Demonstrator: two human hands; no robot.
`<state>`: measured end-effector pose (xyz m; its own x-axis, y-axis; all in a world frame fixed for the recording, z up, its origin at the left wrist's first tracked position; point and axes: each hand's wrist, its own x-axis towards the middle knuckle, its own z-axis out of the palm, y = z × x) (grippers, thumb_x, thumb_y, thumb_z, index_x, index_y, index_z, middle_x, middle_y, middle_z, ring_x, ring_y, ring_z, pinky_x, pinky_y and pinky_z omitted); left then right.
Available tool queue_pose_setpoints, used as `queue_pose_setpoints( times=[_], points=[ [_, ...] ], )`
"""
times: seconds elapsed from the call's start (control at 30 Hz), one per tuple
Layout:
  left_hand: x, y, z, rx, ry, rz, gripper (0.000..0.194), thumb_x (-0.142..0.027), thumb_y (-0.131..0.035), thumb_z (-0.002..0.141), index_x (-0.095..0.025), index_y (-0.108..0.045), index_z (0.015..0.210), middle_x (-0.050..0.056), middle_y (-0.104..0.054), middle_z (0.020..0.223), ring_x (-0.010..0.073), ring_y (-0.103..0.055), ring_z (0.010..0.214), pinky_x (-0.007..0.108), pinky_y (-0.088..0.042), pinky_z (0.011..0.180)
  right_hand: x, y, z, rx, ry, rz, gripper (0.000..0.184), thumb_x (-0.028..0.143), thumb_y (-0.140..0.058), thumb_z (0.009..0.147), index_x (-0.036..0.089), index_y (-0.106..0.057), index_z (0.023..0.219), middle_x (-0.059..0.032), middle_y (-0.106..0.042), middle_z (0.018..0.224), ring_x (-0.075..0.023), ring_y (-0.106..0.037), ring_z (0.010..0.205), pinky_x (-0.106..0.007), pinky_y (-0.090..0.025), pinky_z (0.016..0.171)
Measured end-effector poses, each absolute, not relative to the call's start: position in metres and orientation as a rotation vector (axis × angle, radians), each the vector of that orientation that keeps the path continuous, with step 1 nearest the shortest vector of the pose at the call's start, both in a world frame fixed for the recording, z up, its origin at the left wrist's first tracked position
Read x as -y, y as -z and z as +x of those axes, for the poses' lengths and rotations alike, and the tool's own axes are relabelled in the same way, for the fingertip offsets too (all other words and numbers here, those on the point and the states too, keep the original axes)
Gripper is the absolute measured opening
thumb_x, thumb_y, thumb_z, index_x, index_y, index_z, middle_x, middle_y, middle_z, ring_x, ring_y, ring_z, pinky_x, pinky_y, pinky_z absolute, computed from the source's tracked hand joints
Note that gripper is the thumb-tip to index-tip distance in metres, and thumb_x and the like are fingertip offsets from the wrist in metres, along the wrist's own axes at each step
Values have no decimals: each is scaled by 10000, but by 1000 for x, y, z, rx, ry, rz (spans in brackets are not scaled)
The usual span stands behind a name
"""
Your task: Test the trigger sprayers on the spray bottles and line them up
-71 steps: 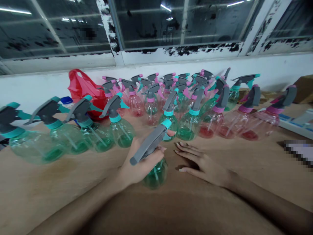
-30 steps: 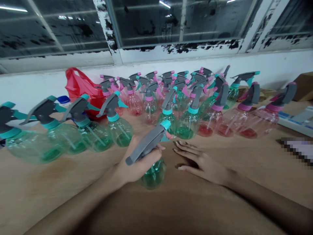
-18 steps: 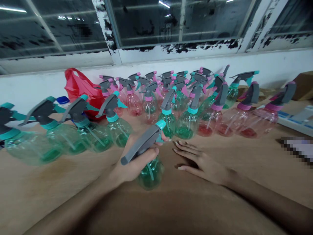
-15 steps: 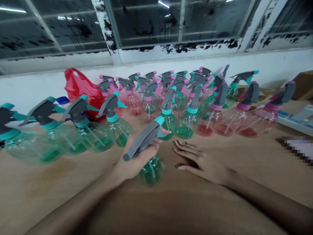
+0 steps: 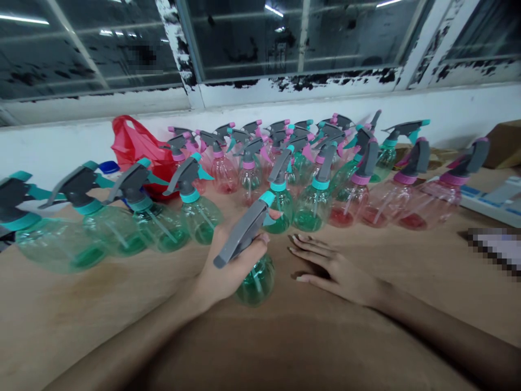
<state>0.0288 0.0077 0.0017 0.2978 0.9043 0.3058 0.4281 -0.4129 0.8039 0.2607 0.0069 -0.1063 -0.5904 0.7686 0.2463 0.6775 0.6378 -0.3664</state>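
While left fingers [image 5: 251, 254] grip upright bottle [image 5: 257, 283], nozzle [image 5: 267, 198] points away, rightward.

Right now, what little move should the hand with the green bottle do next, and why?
Perhaps gently squeeze the teal trigger: the left hand grips the green spray bottle around its top, with a fingertip showing by that trigger.

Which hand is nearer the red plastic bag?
The left hand: it is in front of the red bag, to its right; the right hand is farther right.
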Motion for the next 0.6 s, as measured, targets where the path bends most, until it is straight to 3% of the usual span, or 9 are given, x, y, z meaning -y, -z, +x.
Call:
queue_pose_setpoints(
  times=[0.6],
  points=[
    [-6,0,28,-1204,-1001,1944,141,-233,-488,798,-252,-628,792,-37,-565,589,171,-620,637,291,-496,594,-7,105,261,2481,-353,-1159,570,500,-462,866,261,-349,1371,-16,-340,1447,-200,-268,1342,-436,-277,1095]
  ],
)
